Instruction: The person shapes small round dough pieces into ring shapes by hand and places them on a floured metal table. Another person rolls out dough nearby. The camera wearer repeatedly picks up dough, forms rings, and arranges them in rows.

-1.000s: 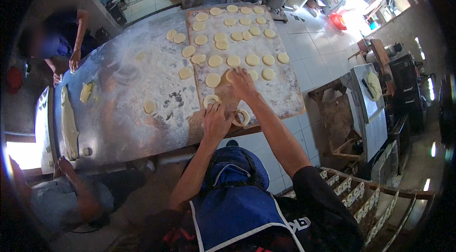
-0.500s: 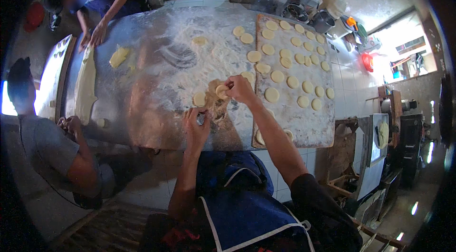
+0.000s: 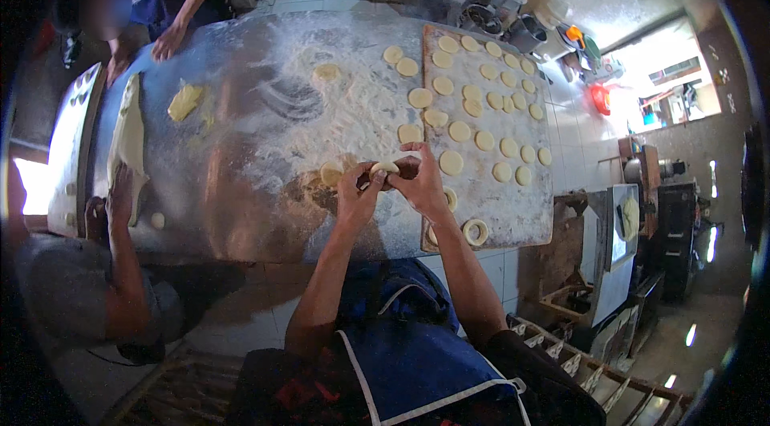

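A small round of dough point(image 3: 385, 167) is pinched between my two hands above the floured part of the metal table. My left hand point(image 3: 358, 190) grips its left side, with fingertips beneath and behind it. On the other side my right hand point(image 3: 419, 179) holds it between thumb and fingers. Just left of my left hand lies another dough round point(image 3: 330, 174). To the right, a floured board point(image 3: 517, 213) carries several flat dough rounds point(image 3: 459, 131). One dough ring point(image 3: 475, 232) with a hole lies near the board's front edge.
The metal table point(image 3: 180, 185) holds a yellowish lump point(image 3: 185, 103) and a long dough strip point(image 3: 127, 137) at left. A co-worker's hand point(image 3: 119, 193) touches the strip; another person's hand point(image 3: 168, 42) rests at the far left edge. Buckets point(image 3: 527, 33) stand behind the board.
My left hand has risen to the dough round in my right hand; both now hold it. The near co-worker has reached onto the strip, while the far person's hand has left it.
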A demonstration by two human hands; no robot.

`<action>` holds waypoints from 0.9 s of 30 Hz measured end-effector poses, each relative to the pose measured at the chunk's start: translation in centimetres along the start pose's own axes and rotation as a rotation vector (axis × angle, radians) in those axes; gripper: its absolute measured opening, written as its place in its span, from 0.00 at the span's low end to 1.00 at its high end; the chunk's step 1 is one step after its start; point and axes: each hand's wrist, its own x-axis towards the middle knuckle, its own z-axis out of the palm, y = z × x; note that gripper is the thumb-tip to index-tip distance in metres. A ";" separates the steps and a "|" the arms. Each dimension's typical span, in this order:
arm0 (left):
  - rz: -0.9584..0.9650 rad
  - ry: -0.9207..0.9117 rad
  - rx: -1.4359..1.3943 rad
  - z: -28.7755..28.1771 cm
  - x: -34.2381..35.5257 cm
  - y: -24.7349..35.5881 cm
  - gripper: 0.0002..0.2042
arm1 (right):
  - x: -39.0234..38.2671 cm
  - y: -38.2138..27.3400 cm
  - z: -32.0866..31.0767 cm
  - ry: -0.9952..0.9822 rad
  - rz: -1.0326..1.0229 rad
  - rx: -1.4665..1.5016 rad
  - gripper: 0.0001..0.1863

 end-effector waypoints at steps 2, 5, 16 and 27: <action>-0.014 -0.020 -0.286 1.0 0.2 0.3 0.17 | -0.7 -0.8 -1.0 -0.093 0.039 0.091 0.23; -0.136 -0.103 -0.711 2.4 -0.4 1.1 0.18 | -1.3 -1.3 -3.2 -0.366 0.179 0.172 0.25; 0.197 -0.161 -0.427 9.5 -1.7 3.8 0.12 | -4.7 1.6 -7.7 0.168 0.002 0.642 0.28; 0.033 0.206 -0.194 18.6 -3.2 0.4 0.13 | -7.3 2.4 -13.0 0.112 0.223 -0.008 0.36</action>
